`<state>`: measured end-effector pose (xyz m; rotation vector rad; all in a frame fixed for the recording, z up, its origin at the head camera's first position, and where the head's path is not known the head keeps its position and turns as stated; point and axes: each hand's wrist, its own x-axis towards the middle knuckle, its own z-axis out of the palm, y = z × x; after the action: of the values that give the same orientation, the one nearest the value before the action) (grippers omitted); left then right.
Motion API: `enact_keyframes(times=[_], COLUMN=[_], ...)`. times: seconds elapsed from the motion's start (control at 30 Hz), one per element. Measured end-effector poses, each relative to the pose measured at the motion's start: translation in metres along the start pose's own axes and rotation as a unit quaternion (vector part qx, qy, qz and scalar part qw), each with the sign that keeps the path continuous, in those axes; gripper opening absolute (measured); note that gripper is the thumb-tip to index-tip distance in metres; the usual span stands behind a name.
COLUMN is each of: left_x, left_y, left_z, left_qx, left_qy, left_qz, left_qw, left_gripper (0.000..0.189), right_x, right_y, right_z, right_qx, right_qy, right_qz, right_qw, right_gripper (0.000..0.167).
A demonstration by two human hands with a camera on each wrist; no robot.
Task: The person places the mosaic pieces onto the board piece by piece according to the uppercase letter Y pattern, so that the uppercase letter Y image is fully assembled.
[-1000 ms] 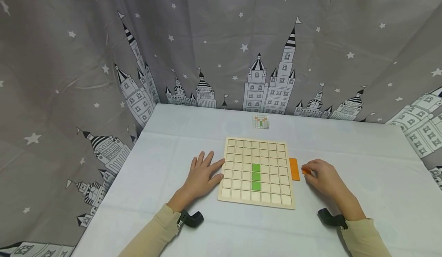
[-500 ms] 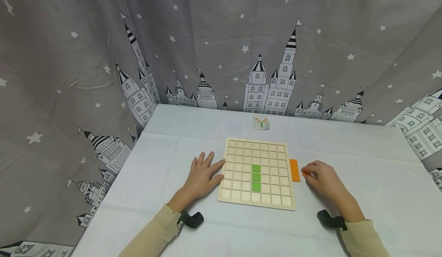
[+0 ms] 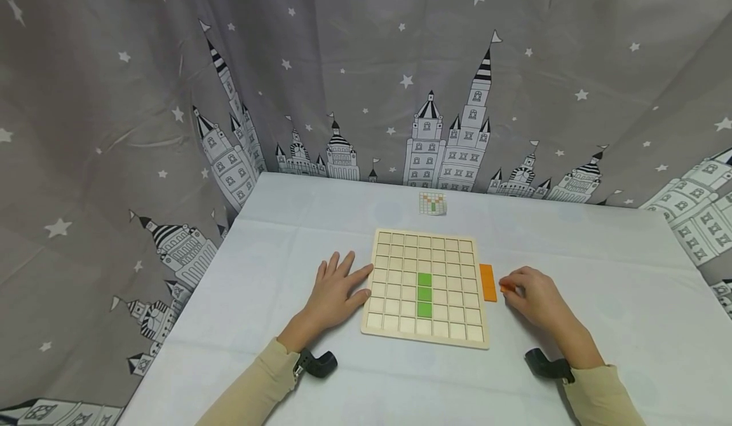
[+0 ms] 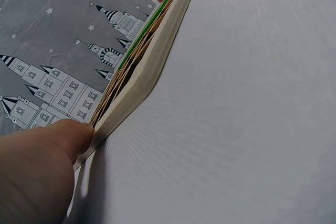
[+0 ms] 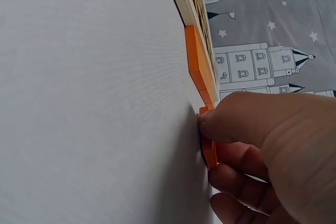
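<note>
A square wooden grid board [image 3: 396,292] lies on the white table, with a column of three green tiles [image 3: 424,294] in its cells. My left hand [image 3: 332,295] rests on the cloth with fingers spread, index finger and thumb touching the board's left edge; the left wrist view shows the thumb [image 4: 73,137] against that edge. Beyond the opposite edge, my right hand [image 3: 537,295] pinches a small orange tile [image 5: 209,153] between thumb and fingers, close to the tabletop. Between that hand and the board lies an orange strip [image 3: 488,283] along the board's right side.
Behind the board lies a small printed card [image 3: 433,203] showing a grid with orange and green squares. White cloth [image 3: 286,222] covers the table. A grey curtain [image 3: 366,63] with castles and stars hangs along the back and left.
Both hands, the board and the tiles stay practically in place. The head view has shifted very slightly.
</note>
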<state>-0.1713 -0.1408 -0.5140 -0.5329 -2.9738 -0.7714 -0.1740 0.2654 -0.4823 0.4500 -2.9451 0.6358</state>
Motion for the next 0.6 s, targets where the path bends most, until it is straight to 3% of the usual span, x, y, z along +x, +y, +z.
enact_keyframes(times=[0.6], left_x=[0.0002], left_y=[0.0009], left_z=[-0.0008], left_qx=[0.001], left_qy=[0.004], left_qz=[0.004], left_qw=[1.0000], left_gripper=[0.049], right_x=[-0.0003], right_y=[0.0007], right_z=[0.0024], right_qx=[-0.002], right_qy=[0.006], right_qz=[0.007], right_qw=[1.0000], right_gripper=[0.015])
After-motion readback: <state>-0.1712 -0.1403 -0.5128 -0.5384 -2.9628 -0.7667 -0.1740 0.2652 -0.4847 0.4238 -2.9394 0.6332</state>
